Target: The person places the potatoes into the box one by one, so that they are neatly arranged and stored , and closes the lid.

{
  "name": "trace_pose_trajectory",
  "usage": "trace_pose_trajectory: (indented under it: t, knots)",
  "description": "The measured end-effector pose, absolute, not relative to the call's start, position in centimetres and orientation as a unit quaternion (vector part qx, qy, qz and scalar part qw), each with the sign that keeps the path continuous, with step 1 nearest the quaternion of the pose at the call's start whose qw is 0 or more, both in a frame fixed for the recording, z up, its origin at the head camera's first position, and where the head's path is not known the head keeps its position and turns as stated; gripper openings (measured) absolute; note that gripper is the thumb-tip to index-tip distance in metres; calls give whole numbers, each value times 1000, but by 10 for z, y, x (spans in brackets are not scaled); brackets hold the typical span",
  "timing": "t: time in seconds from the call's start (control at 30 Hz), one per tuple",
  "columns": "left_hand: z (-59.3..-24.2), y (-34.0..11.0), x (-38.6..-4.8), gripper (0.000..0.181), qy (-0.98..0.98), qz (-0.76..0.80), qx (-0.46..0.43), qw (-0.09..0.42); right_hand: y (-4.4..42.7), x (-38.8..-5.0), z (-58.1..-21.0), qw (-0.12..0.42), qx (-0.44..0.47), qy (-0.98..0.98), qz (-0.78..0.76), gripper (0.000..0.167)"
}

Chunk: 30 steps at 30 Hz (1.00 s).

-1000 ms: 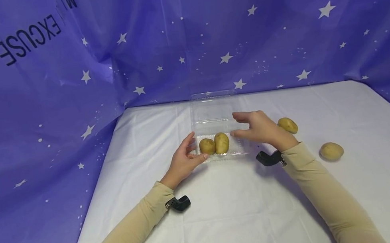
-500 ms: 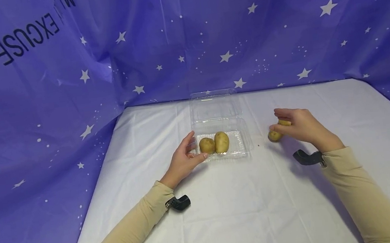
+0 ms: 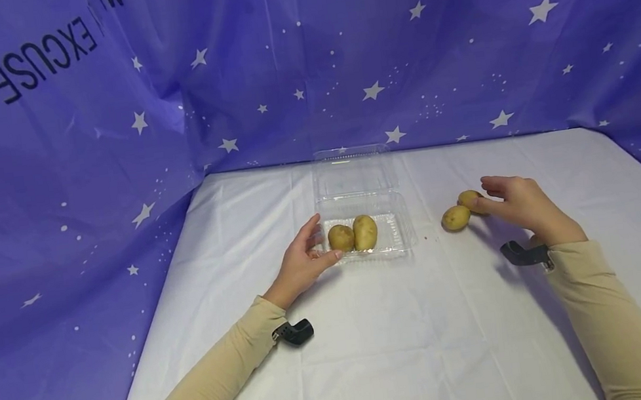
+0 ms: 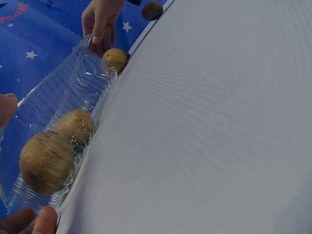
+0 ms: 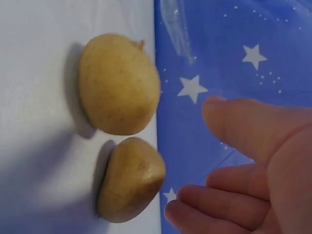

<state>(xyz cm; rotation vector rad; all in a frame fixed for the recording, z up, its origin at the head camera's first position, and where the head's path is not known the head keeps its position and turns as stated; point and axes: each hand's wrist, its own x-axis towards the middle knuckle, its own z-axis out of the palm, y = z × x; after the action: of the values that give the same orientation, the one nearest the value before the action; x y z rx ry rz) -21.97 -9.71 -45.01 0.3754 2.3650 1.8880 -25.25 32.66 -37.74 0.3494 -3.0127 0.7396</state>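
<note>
A clear hinged plastic container [image 3: 394,231] stands on the white cloth, lid [image 3: 353,173] folded back. In it two potatoes lie together, a rounder one [image 3: 341,238] on the left and a longer one [image 3: 366,232]. My left hand [image 3: 297,270] rests at the container's left front corner, thumb against the front rim and fingers along the left side. My right hand [image 3: 525,204] hovers with relaxed fingers beside two loose potatoes: one nearer the container [image 3: 456,218], another [image 3: 470,202] partly behind its thumb. In the right wrist view nothing lies between the fingers [image 5: 224,204].
Another potato [image 4: 152,10] shows past the right hand in the left wrist view; in the head view the right forearm hides it. The white-covered table [image 3: 401,336] meets a purple starry backdrop [image 3: 256,55] at its back and left. Small black devices [image 3: 294,333] sit at both wrists.
My right hand has moved from the container out to the right, past the loose potatoes. A potato it was covering now shows fully. The left hand and container stay put.
</note>
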Motion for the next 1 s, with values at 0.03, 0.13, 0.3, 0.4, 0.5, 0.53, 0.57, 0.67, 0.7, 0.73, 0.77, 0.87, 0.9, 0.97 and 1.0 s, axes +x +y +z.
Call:
trace_pose_trajectory:
  t: [0.03,0.13,0.3,0.4,0.5,0.53,0.57,0.67,0.7,0.73,0.77,0.87,0.9,0.97,1.0]
  knots:
    - [-450,-97,-220,89,775,618,124,46,327,-253,-379,12,113,-965,237,64]
    - [-450,-97,-221,90,775,618,126,45,324,-254,-382,29,124,-964,235,60]
    - [-451,-96,-222,90,775,619,122,46,314,-253,-386,56,145,-963,219,53]
    - [-451,-96,-221,90,775,618,121,47,309,-251,-385,55,142,-965,215,59]
    - [-450,-96,-220,89,778,616,120,45,307,-249,-383,54,136,-966,215,62]
    - [-450,-96,-220,89,778,616,120,45,308,-249,-382,53,132,-967,211,62]
    - [-449,-96,-220,89,778,615,119,45,309,-249,-382,52,128,-968,209,60]
    - [-449,-95,-220,89,778,615,119,46,314,-251,-384,44,116,-973,195,56]
    - [-449,-95,-220,89,778,615,119,47,316,-252,-386,39,113,-974,190,55]
    - [-450,-95,-220,89,778,615,119,47,318,-253,-387,35,112,-976,186,54]
    - [-450,-95,-220,89,778,615,119,47,320,-254,-389,34,111,-976,184,53]
    - [-450,-96,-220,89,778,615,123,46,323,-257,-395,36,117,-977,174,49]
    - [-451,-96,-221,90,777,615,124,46,324,-259,-398,36,119,-977,172,48]
    - [-452,-97,-221,90,777,615,126,46,326,-261,-401,34,119,-978,170,49]
    - [-452,-97,-221,90,777,615,126,46,326,-263,-403,27,115,-978,169,50]
